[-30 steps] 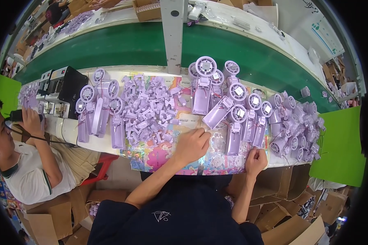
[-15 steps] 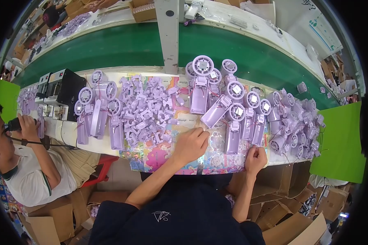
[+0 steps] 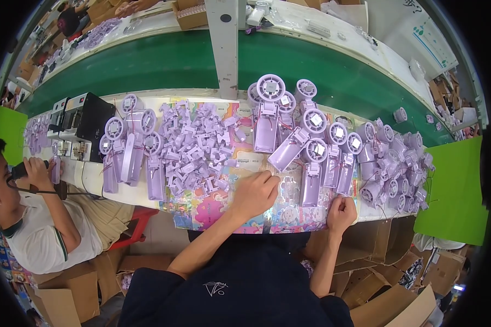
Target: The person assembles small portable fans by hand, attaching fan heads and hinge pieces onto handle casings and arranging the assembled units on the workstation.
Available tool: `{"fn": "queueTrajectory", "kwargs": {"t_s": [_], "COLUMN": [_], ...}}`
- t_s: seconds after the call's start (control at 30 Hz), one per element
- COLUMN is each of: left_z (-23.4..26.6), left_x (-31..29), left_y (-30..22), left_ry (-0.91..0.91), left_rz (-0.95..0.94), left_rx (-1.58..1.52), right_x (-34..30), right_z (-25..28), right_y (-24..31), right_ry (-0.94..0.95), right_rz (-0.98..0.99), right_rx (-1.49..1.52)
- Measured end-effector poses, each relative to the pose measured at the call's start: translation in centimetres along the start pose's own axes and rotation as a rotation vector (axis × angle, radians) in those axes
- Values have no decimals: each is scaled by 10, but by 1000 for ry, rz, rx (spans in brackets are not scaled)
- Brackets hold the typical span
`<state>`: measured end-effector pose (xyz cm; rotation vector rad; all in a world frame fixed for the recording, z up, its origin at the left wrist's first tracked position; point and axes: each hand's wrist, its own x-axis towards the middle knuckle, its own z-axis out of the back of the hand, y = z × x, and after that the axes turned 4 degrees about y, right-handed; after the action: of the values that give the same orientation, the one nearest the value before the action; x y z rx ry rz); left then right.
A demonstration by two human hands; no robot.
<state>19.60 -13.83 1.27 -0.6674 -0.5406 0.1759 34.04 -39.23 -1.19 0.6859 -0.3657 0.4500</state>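
My left hand (image 3: 256, 193) rests on the colourful printed mat (image 3: 208, 211), its fingers curled into a loose fist with nothing showing in it. At the mat's right front edge my right hand (image 3: 341, 213) is also closed in a fist, just below the lower end of a lavender handheld-fan body (image 3: 346, 171). Nothing sticks out of that fist either. Between the hands and beyond them lie several more such fan bodies with round heads and thin red wires, one standing nearest (image 3: 310, 185). Left of my left hand spreads a heap of small lavender plastic brackets (image 3: 196, 147).
More fan bodies (image 3: 131, 158) lie at the left beside a black machine (image 3: 87, 122). A pile of round fan heads (image 3: 395, 169) sits at the right. A grey post (image 3: 223, 49) rises before the green belt (image 3: 147, 57). At the left a person (image 3: 43, 229) holds a dark tool.
My hands stay where they were. The person at the left has shifted the dark tool slightly.
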Motion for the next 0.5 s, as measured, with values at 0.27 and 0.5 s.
{"fn": "queueTrajectory", "kwargs": {"t_s": [0.27,0.5], "left_z": [0,-1], "left_x": [0,-1], "left_y": [0,1], "left_ry": [0,-12], "left_rz": [-6,-19], "left_rx": [15,19], "right_x": [0,-1], "right_z": [0,1], "right_y": [0,-1], "right_ry": [13,17], "right_rz": [-16,-8], "right_rx": [-7,-14]}}
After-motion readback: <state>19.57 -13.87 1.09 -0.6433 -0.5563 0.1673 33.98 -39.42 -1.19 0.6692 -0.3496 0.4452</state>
